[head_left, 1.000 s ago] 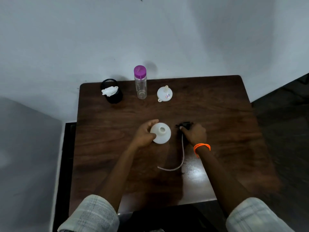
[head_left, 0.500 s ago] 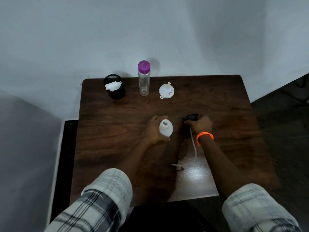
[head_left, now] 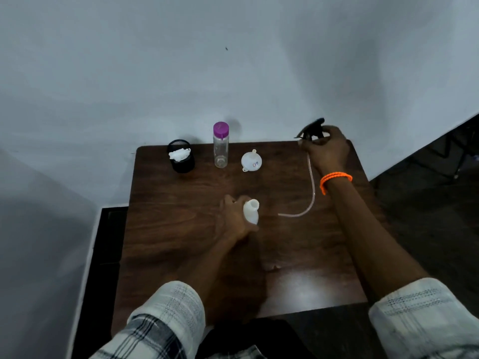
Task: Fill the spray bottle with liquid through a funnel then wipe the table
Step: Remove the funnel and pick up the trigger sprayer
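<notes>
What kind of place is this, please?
Probably a plain room set up for a small task, not a kitchen: a small wooden table against a bare pale wall, with only a bottle and funnel.

No readable text from my end. Only marking I can spot is a small sticker with red and blue marks on the white funnel (head_left: 251, 161), upper centre of the frame, too small and blurred to make out any letters or numbers. Clear bottle with the purple cap (head_left: 220, 145) just left of it shows no label I can read.
</notes>
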A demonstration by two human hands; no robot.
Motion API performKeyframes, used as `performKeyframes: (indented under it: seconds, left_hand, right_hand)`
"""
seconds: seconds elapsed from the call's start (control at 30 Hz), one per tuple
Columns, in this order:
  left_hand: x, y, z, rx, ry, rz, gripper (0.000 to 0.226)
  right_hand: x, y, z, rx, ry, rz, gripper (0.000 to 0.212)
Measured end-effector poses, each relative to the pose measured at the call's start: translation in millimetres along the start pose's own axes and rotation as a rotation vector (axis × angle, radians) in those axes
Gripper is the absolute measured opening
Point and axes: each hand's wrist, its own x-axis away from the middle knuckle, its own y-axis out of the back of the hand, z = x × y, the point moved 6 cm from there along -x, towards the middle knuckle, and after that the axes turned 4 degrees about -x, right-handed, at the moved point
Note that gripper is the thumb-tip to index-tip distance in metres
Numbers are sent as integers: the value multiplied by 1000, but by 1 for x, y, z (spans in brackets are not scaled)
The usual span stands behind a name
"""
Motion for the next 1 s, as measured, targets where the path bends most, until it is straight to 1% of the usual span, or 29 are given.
performKeyframes:
  seconds: [0.07,0.17,0.37,0.67,0.8,0.93,1.0]
  left_hand:
    - [4,9,-6,-70,17,-12,78]
    - [5,22,-13,-160,41,-50,83]
    - [5,46,-21,-233,101,-85,88]
    - [9,55,-22,-323,103,-114,90]
    - [10,55,-20,-373,114,-115,88]
    - [13,54,-23,-461,102,-144,81]
    - [13,53,-24,-466,95,-139,80]
  right_hand:
    - [8,-1,29,-60,94,-2,56]
    - [21,-4,63,-120,201,3,58]
    - [37,-10,107,-176,322,22,59]
    - [47,-21,139,-170,385,52,61]
    - [52,-27,141,-150,399,69,62]
    - [63,-37,138,-151,403,83,60]
    - [70,-44,135,-161,388,97,58]
